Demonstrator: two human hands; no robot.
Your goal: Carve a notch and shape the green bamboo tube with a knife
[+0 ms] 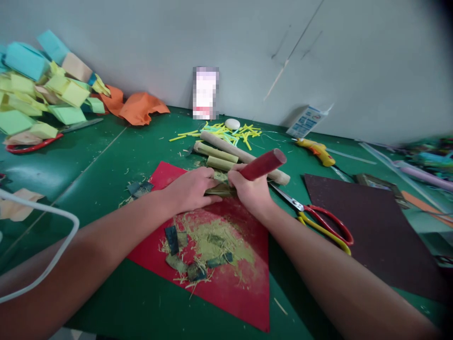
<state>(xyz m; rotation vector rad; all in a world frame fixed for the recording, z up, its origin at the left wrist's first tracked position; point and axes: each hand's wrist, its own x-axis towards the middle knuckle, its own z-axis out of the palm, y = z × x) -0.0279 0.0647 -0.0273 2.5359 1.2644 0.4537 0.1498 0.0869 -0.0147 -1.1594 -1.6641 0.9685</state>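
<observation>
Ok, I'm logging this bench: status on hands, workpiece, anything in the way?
Right hand gripping dark red handle. Left hand holding olive piece, red sheet below. Shavings scattered on the sheet. Scissors beside right forearm.

The left forearm (106, 241) and right forearm (314, 257) are bare, slim and smooth in outline, broader low down and tapering evenly toward the hands. The left hand (191, 189) and right hand (252, 191) are bare too, with slender, rounded fingers (205, 172); their nails are too small to make out. A plain white cable (76, 224) bends across the left forearm, its attachment unseen.
</observation>
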